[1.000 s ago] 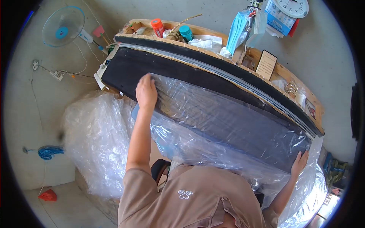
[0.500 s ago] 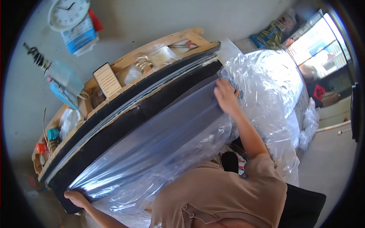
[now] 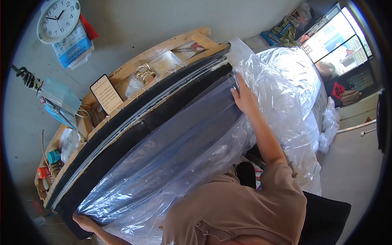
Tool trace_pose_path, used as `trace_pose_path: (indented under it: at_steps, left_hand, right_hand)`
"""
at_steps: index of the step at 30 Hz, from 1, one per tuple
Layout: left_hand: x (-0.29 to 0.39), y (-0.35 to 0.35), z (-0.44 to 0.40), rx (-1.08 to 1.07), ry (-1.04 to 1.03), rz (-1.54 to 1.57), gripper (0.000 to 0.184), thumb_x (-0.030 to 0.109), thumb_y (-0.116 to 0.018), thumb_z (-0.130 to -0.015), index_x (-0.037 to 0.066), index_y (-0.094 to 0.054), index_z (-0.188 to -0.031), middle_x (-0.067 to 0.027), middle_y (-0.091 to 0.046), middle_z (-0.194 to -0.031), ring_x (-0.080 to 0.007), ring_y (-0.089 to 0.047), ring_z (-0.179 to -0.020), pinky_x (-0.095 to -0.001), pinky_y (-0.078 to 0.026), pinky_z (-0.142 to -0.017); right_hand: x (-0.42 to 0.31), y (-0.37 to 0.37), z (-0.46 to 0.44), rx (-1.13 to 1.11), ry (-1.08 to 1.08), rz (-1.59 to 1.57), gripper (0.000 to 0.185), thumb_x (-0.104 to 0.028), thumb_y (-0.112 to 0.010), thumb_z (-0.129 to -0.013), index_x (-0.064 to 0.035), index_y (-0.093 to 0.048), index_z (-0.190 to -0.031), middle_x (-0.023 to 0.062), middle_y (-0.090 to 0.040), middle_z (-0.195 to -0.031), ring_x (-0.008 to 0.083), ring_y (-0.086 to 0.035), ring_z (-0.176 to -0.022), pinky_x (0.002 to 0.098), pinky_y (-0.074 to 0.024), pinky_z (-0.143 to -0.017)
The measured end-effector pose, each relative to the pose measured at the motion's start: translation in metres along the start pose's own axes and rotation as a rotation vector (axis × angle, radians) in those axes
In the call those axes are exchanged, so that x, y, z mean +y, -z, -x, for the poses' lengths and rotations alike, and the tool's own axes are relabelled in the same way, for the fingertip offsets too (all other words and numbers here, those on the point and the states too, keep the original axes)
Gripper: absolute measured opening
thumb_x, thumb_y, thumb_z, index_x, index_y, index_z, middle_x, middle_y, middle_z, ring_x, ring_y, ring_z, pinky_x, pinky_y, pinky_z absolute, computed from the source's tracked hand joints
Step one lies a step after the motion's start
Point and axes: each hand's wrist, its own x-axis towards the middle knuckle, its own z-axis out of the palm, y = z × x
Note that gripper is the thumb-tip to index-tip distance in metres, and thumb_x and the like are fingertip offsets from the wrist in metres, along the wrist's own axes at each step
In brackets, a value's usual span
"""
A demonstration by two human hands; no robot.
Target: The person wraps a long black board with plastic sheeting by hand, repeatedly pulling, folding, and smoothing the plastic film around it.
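A clear plastic sheet spreads in wrinkles over the black padded front of a long wooden frame. At its lower left corner, the film gathers towards my left hand, which is closed on it; the fingertips are partly hidden. My right hand rests at the upper right end of the sheet, its fingers stretched out and the thumb apart. Beside that hand, a large mass of crinkled clear plastic hangs down to the right.
Behind the black band, a wooden shelf holds a phone, a teal-capped jar and small packets. A clock and face masks hang on the wall. A window stands far right.
The sheet has gone from stretched smooth to more loosely wrinkled. My right hand's fingers have straightened near the upper corner. My left hand stays at the lower left corner; the view has shifted slightly.
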Motion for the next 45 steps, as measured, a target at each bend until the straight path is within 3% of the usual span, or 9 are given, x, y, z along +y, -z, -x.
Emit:
trace_pose_path:
  at_steps: [9,12,16,22,33,34,36,37,45]
  left_hand:
    - [-0.007,-0.006,0.003,0.018,0.034,0.012,0.029,0.022,-0.034,-0.095,0.008,-0.054,-0.112,-0.0151,-0.061,-0.106,-0.0342,-0.060,-0.092,-0.0431,-0.049,-0.072]
    - [0.001,0.001,0.004,-0.024,0.107,-0.002,0.029,0.023,-0.035,-0.094,0.010,-0.055,-0.112,-0.0132,-0.062,-0.105,-0.0337,-0.060,-0.092,-0.0430,-0.048,-0.072]
    - [-0.004,0.001,0.006,-0.023,0.079,0.079,0.029,0.023,-0.036,-0.094,0.011,-0.055,-0.111,-0.0124,-0.062,-0.106,-0.0335,-0.060,-0.092,-0.0428,-0.048,-0.073]
    - [-0.032,0.010,0.013,0.088,-0.034,0.112,0.027,0.021,-0.039,-0.094,0.008,-0.055,-0.110,-0.0138,-0.061,-0.104,-0.0335,-0.059,-0.093,-0.0403,-0.048,-0.076]
    - [-0.159,0.009,0.100,0.460,0.106,0.482,0.029,0.025,-0.060,-0.084,0.001,-0.063,-0.102,-0.0150,-0.063,-0.097,-0.0244,-0.062,-0.084,-0.0337,-0.051,-0.077]
    - [-0.127,0.018,0.099,0.352,0.428,1.045,0.029,0.021,-0.066,-0.079,-0.001,-0.063,-0.099,-0.0161,-0.064,-0.095,-0.0245,-0.062,-0.075,-0.0362,-0.052,-0.068]
    - [-0.121,0.012,0.078,0.345,0.017,0.438,0.031,0.021,-0.054,-0.081,-0.003,-0.058,-0.101,-0.0182,-0.060,-0.100,-0.0281,-0.058,-0.081,-0.0387,-0.048,-0.070]
    - [-0.123,-0.002,0.069,0.583,-0.119,-0.076,0.033,0.020,-0.041,-0.086,-0.004,-0.055,-0.103,-0.0203,-0.056,-0.109,-0.0300,-0.055,-0.098,-0.0408,-0.045,-0.084]
    - [0.121,0.009,-0.026,-0.015,0.249,0.220,0.021,0.029,-0.040,-0.092,0.011,-0.043,-0.105,-0.0241,-0.062,-0.088,-0.0436,-0.059,-0.085,-0.0496,-0.046,-0.074]
  right_hand:
    - [-0.042,0.035,-0.048,0.475,0.381,-0.309,0.035,-0.021,-0.055,-0.085,-0.0031,-0.050,-0.114,0.0137,-0.059,-0.103,0.0329,-0.056,-0.094,0.0429,-0.0410,-0.084]
    - [0.017,-0.021,-0.029,0.092,0.350,0.250,0.044,-0.034,-0.052,-0.086,-0.0060,-0.048,-0.120,0.0148,-0.049,-0.121,0.0315,-0.048,-0.110,0.0442,-0.0315,-0.097]
    - [0.023,-0.003,-0.010,0.267,0.303,-0.020,0.025,-0.010,-0.054,-0.083,-0.0023,-0.057,-0.106,0.0172,-0.054,-0.114,0.0349,-0.050,-0.108,0.0425,-0.0370,-0.094]
    - [-0.019,-0.030,0.011,-0.025,0.428,0.127,0.040,-0.033,-0.042,-0.090,-0.0062,-0.054,-0.118,0.0088,-0.045,-0.132,0.0249,-0.037,-0.125,0.0488,-0.0132,-0.108]
    - [-0.017,-0.039,-0.048,-0.172,0.413,-0.002,0.020,-0.021,-0.048,-0.089,-0.0117,-0.062,-0.100,0.0093,-0.052,-0.120,0.0271,-0.040,-0.122,0.0522,-0.0197,-0.104]
    - [-0.035,-0.009,-0.054,-0.183,0.177,-0.360,0.025,-0.021,-0.042,-0.093,-0.0068,-0.060,-0.104,0.0107,-0.056,-0.107,0.0272,-0.048,-0.110,0.0410,-0.0305,-0.099]
    - [-0.071,0.015,-0.065,0.368,0.094,-1.068,0.024,-0.021,-0.042,-0.095,-0.0010,-0.055,-0.097,0.0074,-0.053,-0.082,0.0207,-0.053,-0.078,0.0303,-0.0434,-0.075]
    - [-0.062,0.021,-0.075,0.388,0.090,-0.934,0.023,-0.021,-0.043,-0.095,-0.0007,-0.054,-0.100,0.0111,-0.058,-0.088,0.0276,-0.055,-0.080,0.0331,-0.0447,-0.074]
    - [0.024,-0.122,-0.139,0.060,-0.027,-0.274,0.021,-0.019,-0.056,-0.084,0.0003,-0.057,-0.091,0.0187,-0.059,-0.090,0.0333,-0.057,-0.090,0.0405,-0.0428,-0.077]
